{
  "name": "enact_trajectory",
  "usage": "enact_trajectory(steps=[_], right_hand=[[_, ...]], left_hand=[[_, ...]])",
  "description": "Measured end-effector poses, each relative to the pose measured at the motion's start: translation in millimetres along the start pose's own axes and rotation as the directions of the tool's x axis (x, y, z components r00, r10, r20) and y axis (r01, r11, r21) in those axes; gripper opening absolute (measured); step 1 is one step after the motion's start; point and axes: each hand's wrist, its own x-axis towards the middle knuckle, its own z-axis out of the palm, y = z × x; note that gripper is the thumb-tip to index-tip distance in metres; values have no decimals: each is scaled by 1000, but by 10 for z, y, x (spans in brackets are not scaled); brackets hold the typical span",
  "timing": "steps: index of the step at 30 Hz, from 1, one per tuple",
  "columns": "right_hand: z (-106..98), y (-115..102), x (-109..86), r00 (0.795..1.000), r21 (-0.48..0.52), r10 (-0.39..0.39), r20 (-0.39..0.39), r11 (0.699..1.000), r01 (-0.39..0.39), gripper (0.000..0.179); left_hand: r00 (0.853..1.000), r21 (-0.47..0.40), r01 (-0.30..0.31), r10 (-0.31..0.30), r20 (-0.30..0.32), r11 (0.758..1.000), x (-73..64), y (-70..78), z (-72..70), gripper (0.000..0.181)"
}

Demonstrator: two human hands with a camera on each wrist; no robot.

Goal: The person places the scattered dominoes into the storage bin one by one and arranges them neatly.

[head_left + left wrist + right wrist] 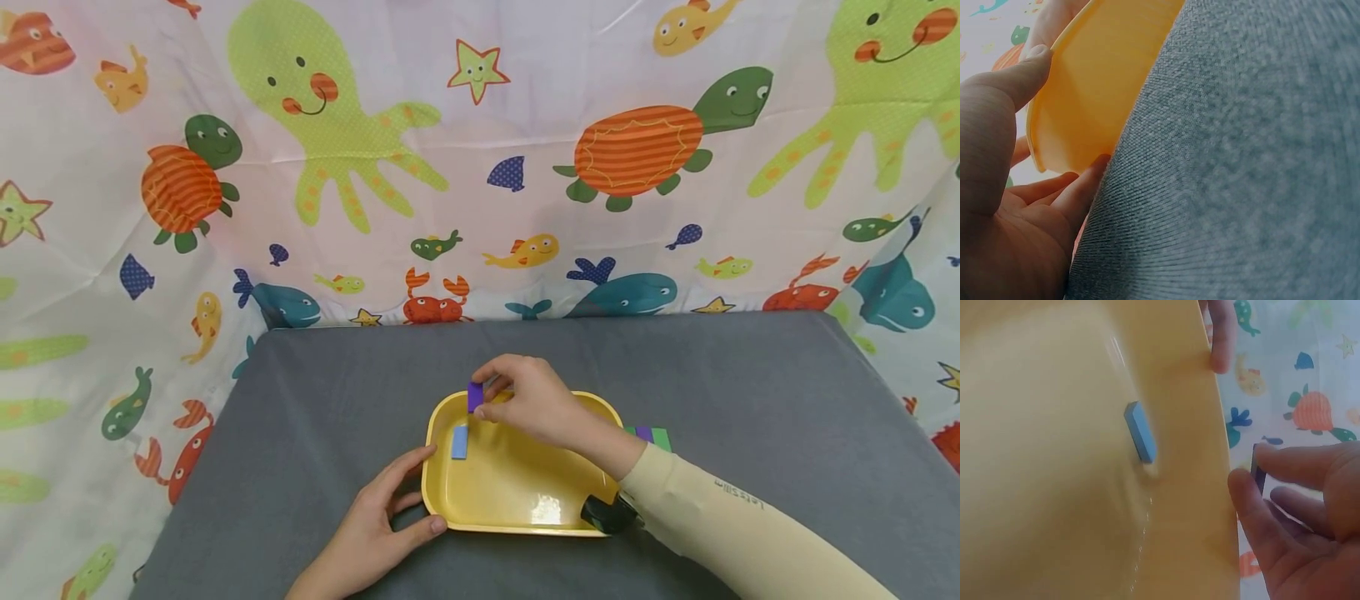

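Note:
A shallow yellow tray (517, 487) lies on the grey cloth. At its left end my left hand (371, 517) holds it, with the thumb on the rim in the left wrist view and fingertips against the outer wall. My right hand (536, 404) pinches a small flat purple block (475, 397) between thumb and fingers, above the tray's back left part. In the right wrist view this block is seen edge-on and looks dark. A light blue block (1140, 432) rests inside the tray near its left wall.
Green and purple blocks (660, 438) lie on the grey cloth (750, 400) right of the tray, partly hidden by the right forearm. A black wrist-worn device (606, 515) covers the tray's front right corner. Behind stands a curtain (510, 225) printed with sea animals.

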Motion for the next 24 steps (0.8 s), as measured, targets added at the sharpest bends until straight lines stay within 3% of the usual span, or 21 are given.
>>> enact_trajectory(steps=[7, 16, 24], right_hand=[[47, 46, 7, 996, -42, -83, -11, 996, 83, 33], [133, 14, -20, 994, -72, -84, 63, 993, 89, 34], [175, 58, -64, 985, -131, -131, 112, 981, 146, 31]], left_hand=[[1000, -17, 21, -21, 12, 1000, -3, 0, 2, 82], [999, 29, -50, 49, 20, 998, 4, 31, -18, 81], [999, 38, 5, -6, 34, 999, 11, 87, -28, 85]])
